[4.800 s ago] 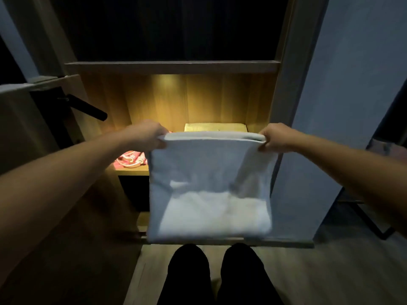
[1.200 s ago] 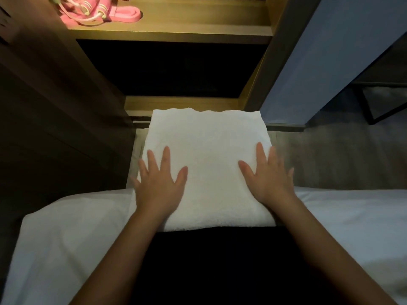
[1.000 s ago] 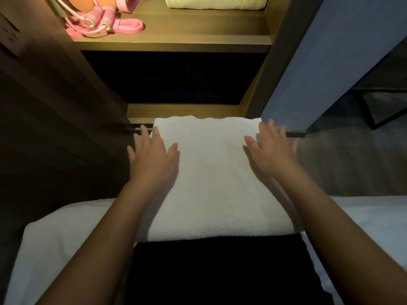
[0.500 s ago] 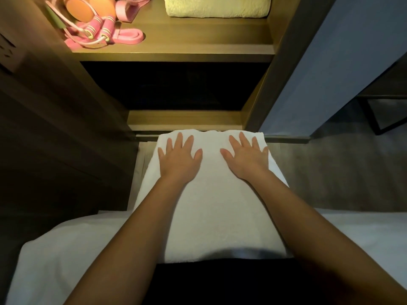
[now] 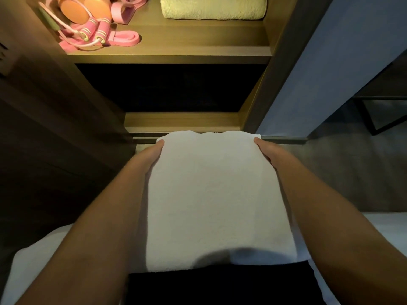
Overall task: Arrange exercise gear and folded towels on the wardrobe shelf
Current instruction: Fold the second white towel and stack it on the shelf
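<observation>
While head camera is looking down, white towel [image 5: 211, 194]: lying folded on lap.
left hand [image 5: 152, 155]: gripping its left edge.
right hand [image 5: 267, 154]: gripping right edge.
step: likely starting lift.
next: carrying it level to shelf [image 5: 198, 40], beside green towel [image 5: 211, 7].

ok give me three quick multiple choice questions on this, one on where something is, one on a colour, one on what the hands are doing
1. Where does the pale yellow towel lie?
A. on the lit shelf, right side
B. on the floor
C. on the lap

2. What colour are the jump rope handles?
A. blue
B. pink
C. black

3. How do the left hand and right hand meet the white towel?
A. both flat on top
B. only one touches it
C. one grips each side

1 A: it lies at the shelf's right end.
2 B: pink with pale bands.
3 C: each hand holds a side edge, thumb on top.
</observation>
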A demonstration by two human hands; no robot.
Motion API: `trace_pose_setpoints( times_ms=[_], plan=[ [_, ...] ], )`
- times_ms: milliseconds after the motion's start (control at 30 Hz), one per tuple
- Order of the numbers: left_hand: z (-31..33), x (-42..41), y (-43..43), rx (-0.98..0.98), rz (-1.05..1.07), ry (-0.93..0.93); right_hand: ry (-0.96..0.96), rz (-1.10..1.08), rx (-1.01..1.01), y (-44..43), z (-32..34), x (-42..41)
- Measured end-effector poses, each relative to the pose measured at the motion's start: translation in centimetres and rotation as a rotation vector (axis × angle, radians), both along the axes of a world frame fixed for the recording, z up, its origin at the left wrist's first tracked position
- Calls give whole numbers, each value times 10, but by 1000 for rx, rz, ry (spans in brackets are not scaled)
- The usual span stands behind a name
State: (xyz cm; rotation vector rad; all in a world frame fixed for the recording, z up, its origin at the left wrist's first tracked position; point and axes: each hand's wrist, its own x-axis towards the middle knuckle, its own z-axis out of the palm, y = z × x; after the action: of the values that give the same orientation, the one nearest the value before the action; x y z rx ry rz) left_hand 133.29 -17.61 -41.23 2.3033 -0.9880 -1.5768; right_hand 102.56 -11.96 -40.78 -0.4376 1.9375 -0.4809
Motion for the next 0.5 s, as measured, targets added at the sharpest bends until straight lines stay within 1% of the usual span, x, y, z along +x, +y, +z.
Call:
trace_pose_setpoints(
  times_ms=[33,67,167,233,300,333,400,433,500],
  plan=[
    [1,-1,-3,-5,26,9,-9,-12,-9,-2,0,0],
    [-1,-1,-6,-34,31,-29,29,6,-13,-5,-2,1],
    [-7,1,-12,-207,-26,-322,223,18,-71,-11,-7,4],
    [-12,5,-13,-273,-41,-377,240,9,-106,-13,-11,2],
    [-15,6,-10,-276,-57,-401,249,13,-90,-10,-14,1],
    [-15,6,-10,-266,-91,-435,282,46,-80,-10,-15,0],
    [-8,0,-11,-294,-215,-548,441,178,-86,-13,-13,1],
    [-4,-6,-12,-357,-291,-589,547,271,-122,-16,-11,5],
    [2,-29,-11,-568,-453,-580,688,499,-276,-24,-9,21]
  ],
)
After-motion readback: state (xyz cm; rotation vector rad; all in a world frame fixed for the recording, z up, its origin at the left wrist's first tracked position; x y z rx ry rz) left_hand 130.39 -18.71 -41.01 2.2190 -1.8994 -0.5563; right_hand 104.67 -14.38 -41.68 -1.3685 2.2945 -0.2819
